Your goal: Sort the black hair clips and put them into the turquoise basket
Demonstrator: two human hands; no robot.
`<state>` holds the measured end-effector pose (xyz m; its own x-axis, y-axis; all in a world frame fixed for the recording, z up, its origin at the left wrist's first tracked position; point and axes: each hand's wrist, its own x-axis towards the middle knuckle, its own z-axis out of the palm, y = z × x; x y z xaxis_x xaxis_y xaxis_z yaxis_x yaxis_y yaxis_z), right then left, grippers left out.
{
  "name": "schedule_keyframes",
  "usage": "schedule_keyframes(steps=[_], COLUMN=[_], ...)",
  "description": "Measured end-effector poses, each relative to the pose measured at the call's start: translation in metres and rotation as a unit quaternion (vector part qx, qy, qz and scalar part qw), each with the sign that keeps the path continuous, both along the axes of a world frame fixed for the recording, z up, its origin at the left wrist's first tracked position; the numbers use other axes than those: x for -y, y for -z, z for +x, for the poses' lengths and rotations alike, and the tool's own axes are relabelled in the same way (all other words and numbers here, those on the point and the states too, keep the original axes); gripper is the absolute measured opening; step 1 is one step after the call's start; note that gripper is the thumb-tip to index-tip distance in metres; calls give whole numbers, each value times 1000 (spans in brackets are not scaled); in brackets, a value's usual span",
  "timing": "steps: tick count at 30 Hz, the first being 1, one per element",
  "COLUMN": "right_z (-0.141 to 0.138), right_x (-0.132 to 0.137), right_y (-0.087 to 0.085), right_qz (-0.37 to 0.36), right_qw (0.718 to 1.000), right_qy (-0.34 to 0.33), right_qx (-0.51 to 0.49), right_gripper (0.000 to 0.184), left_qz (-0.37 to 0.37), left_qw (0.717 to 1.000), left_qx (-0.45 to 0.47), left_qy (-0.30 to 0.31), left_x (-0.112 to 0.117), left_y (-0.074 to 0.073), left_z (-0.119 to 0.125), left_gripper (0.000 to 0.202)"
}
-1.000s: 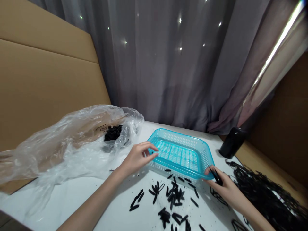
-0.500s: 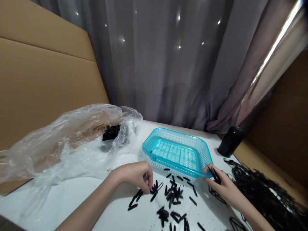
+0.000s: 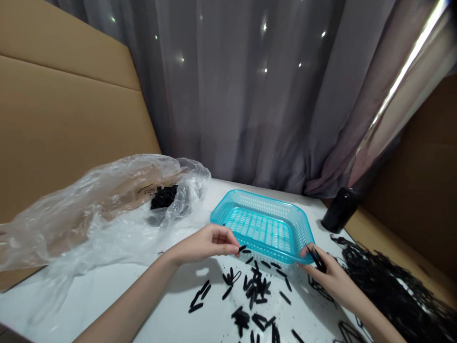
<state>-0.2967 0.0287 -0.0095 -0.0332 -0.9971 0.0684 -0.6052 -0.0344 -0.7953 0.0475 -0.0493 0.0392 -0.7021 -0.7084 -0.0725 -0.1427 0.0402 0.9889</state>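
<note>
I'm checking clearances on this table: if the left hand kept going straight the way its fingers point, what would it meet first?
Probably the near rim of the blue basket: the left hand, pinching a small black piece, points right at it, though depth is unclear.

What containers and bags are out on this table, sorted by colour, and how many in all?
Turquoise: 1, the basket, its near rim beside the left hand and the right hand
Clear: 1, the plastic bag
Black: 1, the cylinder
Total: 3
The small loose black pieces are too many and too jumbled to count.
</note>
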Motion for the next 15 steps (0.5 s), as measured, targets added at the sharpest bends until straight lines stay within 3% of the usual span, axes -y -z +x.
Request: schedule_keyframes(steps=[4,15], right_z=[-3,-7], right_x=[0,3], right_y=[2,4], right_qz=[2,36], right_qw=[1000,999], right_qy=[-4,-25], right_qx=[4,-15], right_gripper=[37,38], left_qz=[23,86], left_qw=[998,991], left_qx=[-22,-48], left_qy=[-63,-92], left_x=[2,0], left_y=[-1,-7], left_z=[-1,-6], left_gripper=[34,44])
